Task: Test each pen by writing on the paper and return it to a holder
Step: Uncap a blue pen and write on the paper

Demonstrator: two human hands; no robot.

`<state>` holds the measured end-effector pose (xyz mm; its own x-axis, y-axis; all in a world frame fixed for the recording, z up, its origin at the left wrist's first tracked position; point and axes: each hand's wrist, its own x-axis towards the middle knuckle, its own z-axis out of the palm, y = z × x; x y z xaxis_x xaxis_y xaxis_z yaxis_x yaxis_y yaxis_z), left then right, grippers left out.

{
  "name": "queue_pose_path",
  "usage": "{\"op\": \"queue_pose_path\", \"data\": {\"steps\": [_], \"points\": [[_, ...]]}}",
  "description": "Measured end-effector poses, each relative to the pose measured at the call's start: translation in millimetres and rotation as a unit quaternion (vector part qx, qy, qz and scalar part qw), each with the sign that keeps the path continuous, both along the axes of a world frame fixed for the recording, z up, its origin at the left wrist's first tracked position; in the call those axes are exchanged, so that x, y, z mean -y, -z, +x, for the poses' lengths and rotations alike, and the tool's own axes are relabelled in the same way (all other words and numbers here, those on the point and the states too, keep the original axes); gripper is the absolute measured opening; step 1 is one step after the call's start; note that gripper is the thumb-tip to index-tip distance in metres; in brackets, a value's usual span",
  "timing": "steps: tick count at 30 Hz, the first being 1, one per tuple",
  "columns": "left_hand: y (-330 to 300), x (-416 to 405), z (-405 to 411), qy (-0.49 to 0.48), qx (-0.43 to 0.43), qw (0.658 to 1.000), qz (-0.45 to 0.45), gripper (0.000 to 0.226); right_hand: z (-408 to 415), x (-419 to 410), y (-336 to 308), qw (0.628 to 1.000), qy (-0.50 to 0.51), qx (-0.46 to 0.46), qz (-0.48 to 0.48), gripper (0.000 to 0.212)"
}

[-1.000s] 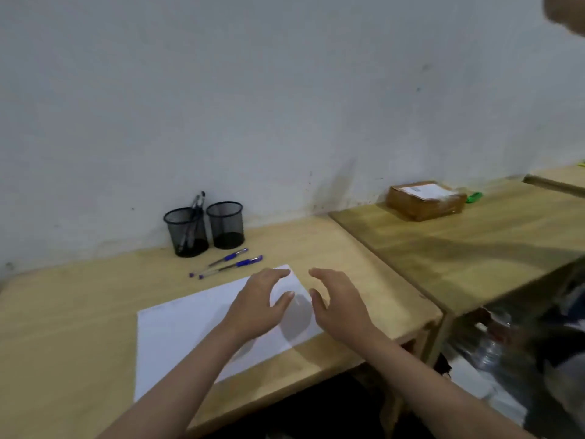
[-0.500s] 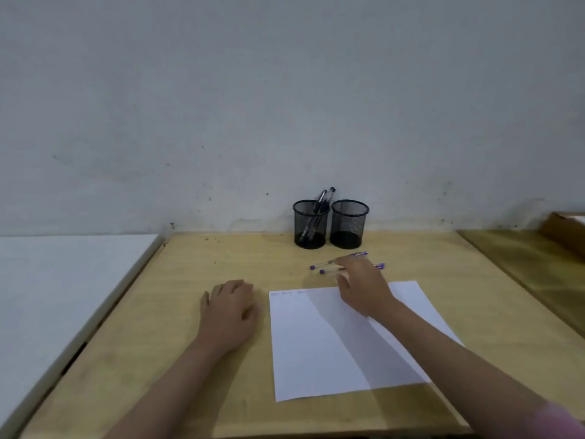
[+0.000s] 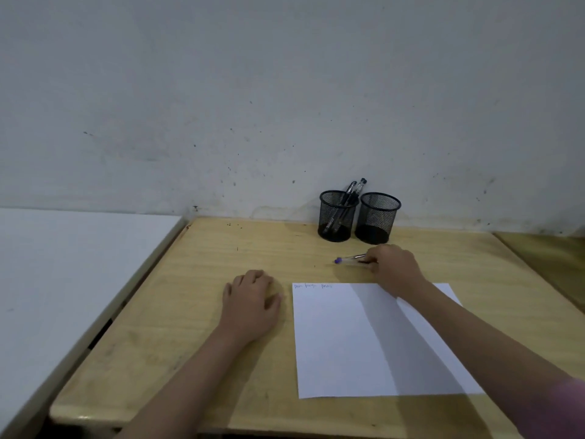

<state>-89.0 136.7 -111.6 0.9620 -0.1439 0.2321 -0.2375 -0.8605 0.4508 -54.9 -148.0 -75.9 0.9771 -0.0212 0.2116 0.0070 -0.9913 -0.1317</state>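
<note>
A white paper lies on the wooden desk, with a little blue writing at its top left corner. Behind it, two blue-capped pens lie side by side on the desk. My right hand is over their right ends, fingers curled around a blue pen at desk level. My left hand rests palm down on the desk left of the paper, holding nothing. By the wall stand two black mesh holders: the left holder has black pens in it, the right holder looks empty.
A white table adjoins the desk on the left with a narrow gap between. Another wooden table's edge shows at the right. The grey wall stands right behind the holders.
The view swung from the right side to face the desk. My left hand moved off the paper onto the desk; my right hand reached forward and closed over the pens.
</note>
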Motion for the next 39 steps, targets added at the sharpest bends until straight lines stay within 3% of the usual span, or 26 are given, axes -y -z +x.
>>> {"op": "queue_pose_path", "data": {"steps": [2, 5, 8, 11, 13, 18, 24, 28, 34, 39], "points": [[-2.6, 0.4, -1.9, -0.006, 0.005, 1.0, -0.01, 0.04, -6.8, -8.8, -5.3, 0.987, -0.052, 0.068, 0.133, 0.02], [-8.9, 8.1, -7.4, -0.003, 0.058, 0.998, -0.036, 0.037, -25.7, -33.6, -23.2, 0.922, -0.107, 0.139, 0.344, 0.014], [-23.8, 27.2, -14.9, 0.029, 0.104, 0.987, -0.116, 0.04, -39.8, -54.3, -37.2, 0.857, -0.104, 0.122, 0.491, 0.015], [-41.0, 49.5, -22.3, 0.064, 0.103, 0.969, -0.217, 0.046, -51.4, -65.9, -44.4, 0.808, -0.086, 0.078, 0.578, 0.015], [-50.3, 60.0, -25.4, 0.071, 0.101, 0.961, -0.249, 0.038, -59.5, -69.7, -48.3, 0.777, -0.075, 0.065, 0.622, 0.015], [-69.6, 69.0, -34.5, 0.067, 0.114, 0.954, -0.268, 0.012, -75.7, -68.1, -59.4, 0.715, -0.049, 0.065, 0.695, 0.01], [-88.5, 70.1, -42.8, 0.093, 0.15, 0.945, -0.275, 0.011, -86.7, -68.5, -66.1, 0.759, -0.088, 0.055, 0.643, 0.004], [-95.8, 76.0, -44.5, 0.106, 0.146, 0.951, -0.25, 0.004, -85.5, -62.0, -70.2, 0.752, -0.074, 0.057, 0.653, 0.009], [-102.8, 77.8, -36.1, 0.111, 0.075, 0.961, -0.243, 0.009, -79.3, -61.5, -71.5, 0.67, -0.038, 0.021, 0.741, 0.02], [-97.5, 70.5, -34.2, 0.104, -0.035, 0.948, -0.298, 0.015, -72.2, -75.1, -60.7, 0.677, -0.009, -0.003, 0.736, 0.024]]}}
